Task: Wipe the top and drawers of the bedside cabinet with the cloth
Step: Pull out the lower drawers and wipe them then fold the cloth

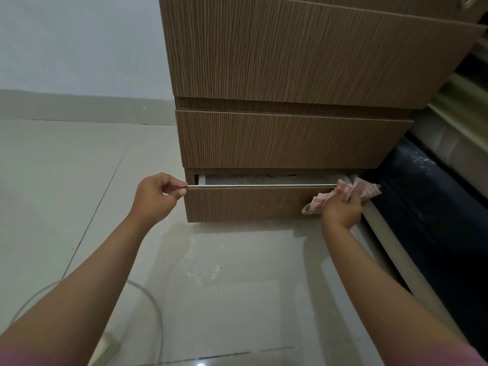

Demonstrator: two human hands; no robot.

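The brown wood-grain bedside cabinet stands ahead with three drawer fronts stacked. Its bottom drawer is pulled out a little, showing a pale inside. My left hand pinches the top left corner of that drawer front. My right hand grips a pink-and-white striped cloth pressed against the drawer's right end, with the cloth folded over the top right corner. The upper two drawers look closed.
Glossy pale floor tiles lie in front, with white specks of dust. A grey cable loops on the floor at the lower left. A dark bed base runs close along the cabinet's right side. A white wall is at left.
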